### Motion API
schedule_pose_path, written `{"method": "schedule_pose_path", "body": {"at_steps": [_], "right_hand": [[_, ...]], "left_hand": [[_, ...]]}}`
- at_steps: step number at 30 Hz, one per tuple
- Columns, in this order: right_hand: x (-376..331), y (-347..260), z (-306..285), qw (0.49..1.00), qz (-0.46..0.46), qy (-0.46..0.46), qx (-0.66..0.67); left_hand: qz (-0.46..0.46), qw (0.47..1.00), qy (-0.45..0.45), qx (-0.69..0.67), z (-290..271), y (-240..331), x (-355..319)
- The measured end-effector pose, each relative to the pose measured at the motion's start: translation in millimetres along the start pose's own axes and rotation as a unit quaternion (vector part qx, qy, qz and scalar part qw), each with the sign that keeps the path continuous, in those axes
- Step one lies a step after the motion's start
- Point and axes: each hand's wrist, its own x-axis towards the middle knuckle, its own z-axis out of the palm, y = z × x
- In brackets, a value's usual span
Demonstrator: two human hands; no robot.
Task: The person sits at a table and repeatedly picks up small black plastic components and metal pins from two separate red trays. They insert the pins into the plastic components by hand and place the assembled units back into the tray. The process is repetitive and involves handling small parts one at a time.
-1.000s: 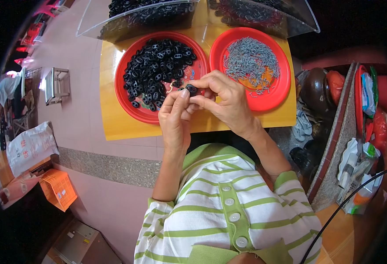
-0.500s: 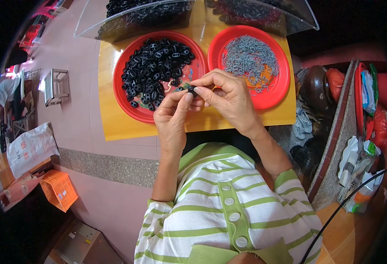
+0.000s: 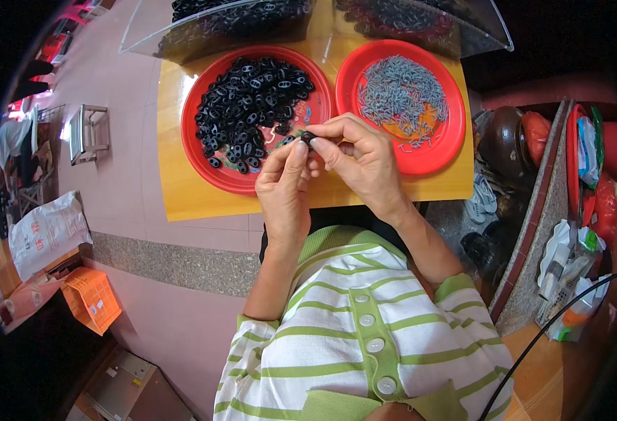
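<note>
Above the tabletop [image 3: 173, 165], hands [image 3: 366, 168] in facing pinches

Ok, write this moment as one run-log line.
Left hand: pinching small black piece | Right hand: pinching same piece | Left red plate: heaped black pieces | Right red plate: slim grey pieces

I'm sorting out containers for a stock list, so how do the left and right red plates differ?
The left plate holds chunky black pieces, while the right plate holds thin grey pins. The left plate's rim looks narrow; the right plate's looks broader. The left plate also appears somewhat larger in this view than the right plate. Both are red, round and set on the yellow table.
</note>
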Motion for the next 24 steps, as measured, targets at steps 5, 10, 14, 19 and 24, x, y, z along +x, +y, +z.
{"method": "schedule_pose_path", "body": {"at_steps": [5, 10, 14, 19, 24], "right_hand": [[-1, -10, -4, 0.992, -0.047, -0.009, -0.115], [1, -11, -9, 0.984, -0.065, -0.013, -0.165], [3, -12, -14, 0.988, -0.053, -0.021, -0.141], [2, -13, -24, 0.997, 0.026, -0.054, -0.055], [-7, -7, -28, 0.997, 0.043, -0.053, -0.022]], "left_hand": [[-0.043, 0.998, 0.007, -0.050, 1, 4, 2], [-0.052, 0.996, -0.037, -0.069, -3, 2, 4], [-0.020, 0.999, -0.024, -0.036, 7, 3, 2], [0.096, 0.985, -0.073, 0.127, 2, 0, 6], [0.188, 0.961, -0.135, 0.152, 1, -12, 9]]}}
